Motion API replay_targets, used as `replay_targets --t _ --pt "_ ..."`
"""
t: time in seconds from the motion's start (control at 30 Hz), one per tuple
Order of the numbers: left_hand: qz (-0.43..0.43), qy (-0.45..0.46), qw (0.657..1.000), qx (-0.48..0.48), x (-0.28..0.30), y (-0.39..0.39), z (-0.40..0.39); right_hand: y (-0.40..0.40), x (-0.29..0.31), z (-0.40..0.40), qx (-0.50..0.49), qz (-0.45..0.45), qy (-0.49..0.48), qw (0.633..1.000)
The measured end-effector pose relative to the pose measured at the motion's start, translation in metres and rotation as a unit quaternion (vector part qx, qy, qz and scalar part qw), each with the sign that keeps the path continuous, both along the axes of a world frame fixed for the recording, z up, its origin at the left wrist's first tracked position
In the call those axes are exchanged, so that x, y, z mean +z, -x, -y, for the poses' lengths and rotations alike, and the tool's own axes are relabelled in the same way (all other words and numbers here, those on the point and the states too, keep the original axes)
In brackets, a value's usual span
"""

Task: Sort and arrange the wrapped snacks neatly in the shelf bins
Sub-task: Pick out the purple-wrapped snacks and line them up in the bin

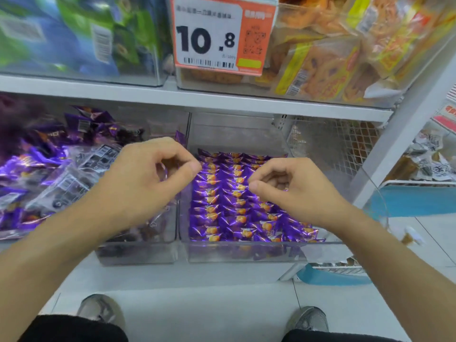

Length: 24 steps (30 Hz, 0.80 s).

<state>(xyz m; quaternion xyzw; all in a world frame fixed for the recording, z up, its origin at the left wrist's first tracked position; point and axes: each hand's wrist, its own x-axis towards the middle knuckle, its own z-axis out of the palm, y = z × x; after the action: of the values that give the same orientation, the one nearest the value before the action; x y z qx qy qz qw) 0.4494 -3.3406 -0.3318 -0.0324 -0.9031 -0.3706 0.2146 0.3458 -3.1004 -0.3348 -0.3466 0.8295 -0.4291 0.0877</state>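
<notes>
A white shelf (pixel 172 275) carries two clear bins side by side: the left bin (pixel 138 253) holds a loose heap of purple snacks, the right bin (pixel 246 253) holds purple snacks (pixel 229 198) in neat rows. The upper shelf (pixel 197 98) bears two more clear bins, one with green and blue packs (pixel 74 33), one with orange packs (pixel 333 58) and a price tag (pixel 219 33).

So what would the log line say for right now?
step: arranging snacks | left hand: fingers curled, over left bin | right hand: fingers curled, over purple snacks in right bin | rows: neat
</notes>
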Motion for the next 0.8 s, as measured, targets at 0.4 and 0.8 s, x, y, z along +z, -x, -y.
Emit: replay_targets --t 0.4,0.8 --pt "0.2 0.205 0.941 0.179 -0.041 -0.082 0.157 -0.059 -0.003 0.206 0.139 -0.152 -0.105 0.973" --pt "0.115 0.098 0.962 0.225 -0.047 -0.095 0.195 -0.045 -0.029 0.349 0.116 -0.11 -0.115 0.98"
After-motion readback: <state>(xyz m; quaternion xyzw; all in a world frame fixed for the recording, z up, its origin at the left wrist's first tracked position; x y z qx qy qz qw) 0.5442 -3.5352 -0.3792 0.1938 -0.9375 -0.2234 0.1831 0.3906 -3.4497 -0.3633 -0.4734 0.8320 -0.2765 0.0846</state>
